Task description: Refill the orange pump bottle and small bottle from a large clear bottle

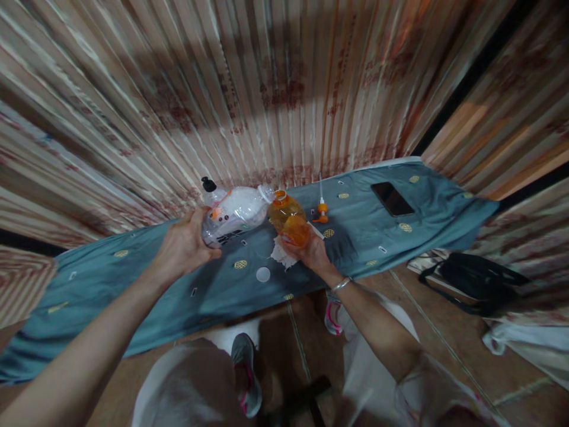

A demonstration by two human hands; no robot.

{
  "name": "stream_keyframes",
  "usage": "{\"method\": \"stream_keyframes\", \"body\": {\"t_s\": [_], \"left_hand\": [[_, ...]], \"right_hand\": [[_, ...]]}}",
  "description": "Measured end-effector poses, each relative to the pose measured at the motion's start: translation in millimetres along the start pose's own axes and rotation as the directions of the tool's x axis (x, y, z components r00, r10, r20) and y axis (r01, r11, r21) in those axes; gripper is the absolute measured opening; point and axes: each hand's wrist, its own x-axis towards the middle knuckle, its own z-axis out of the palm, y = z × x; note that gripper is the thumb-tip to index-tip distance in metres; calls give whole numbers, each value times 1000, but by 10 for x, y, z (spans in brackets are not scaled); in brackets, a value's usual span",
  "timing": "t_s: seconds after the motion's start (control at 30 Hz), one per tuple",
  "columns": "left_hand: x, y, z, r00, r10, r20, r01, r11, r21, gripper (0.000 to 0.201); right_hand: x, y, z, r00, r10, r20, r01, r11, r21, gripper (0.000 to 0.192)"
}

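Observation:
My left hand (191, 240) is wrapped round the base of a clear plastic bottle (242, 210), tipped onto its side with its neck toward the right. My right hand (311, 249) grips an orange bottle (287, 216) that leans a little, its uncapped mouth at the clear bottle's neck. Whether the two rims touch I cannot tell. White tissue (282, 255) shows beneath the orange bottle. An orange pump top (322, 212) with a pale tube stands on the cloth to the right. Nearer me lies a round white cap (263, 274).
Behind the clear bottle stands another bottle with a black top (208, 184). A dark phone (392, 198) lies on the right of the blue-green cloth (146, 296). Curtains (275, 89) hang close behind. A black bag (475, 279) is at the lower right.

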Motion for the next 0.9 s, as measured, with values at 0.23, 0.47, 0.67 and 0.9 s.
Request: {"method": "stream_keyframes", "body": {"t_s": [0.23, 0.47, 0.67, 0.9], "left_hand": [[7, 28, -30, 1000, -2, 23, 2, 1000, 24, 81], [14, 42, -62, 1000, 18, 25, -20, 999, 44, 81], [22, 24, -49, 999, 4, 34, -6, 999, 43, 82], [18, -57, -19, 1000, 18, 2, -18, 1000, 1, 80]], "right_hand": [[2, -58, -16, 1000, 22, 0, -22, 1000, 9, 61], [1, -18, -2, 999, 37, -6, -37, 999, 0, 62], [1, 25, 13, 1000, 28, -4, -29, 999, -20, 64], [13, 17, 17, 1000, -4, 12, 5, 999, -42, 61]]}}
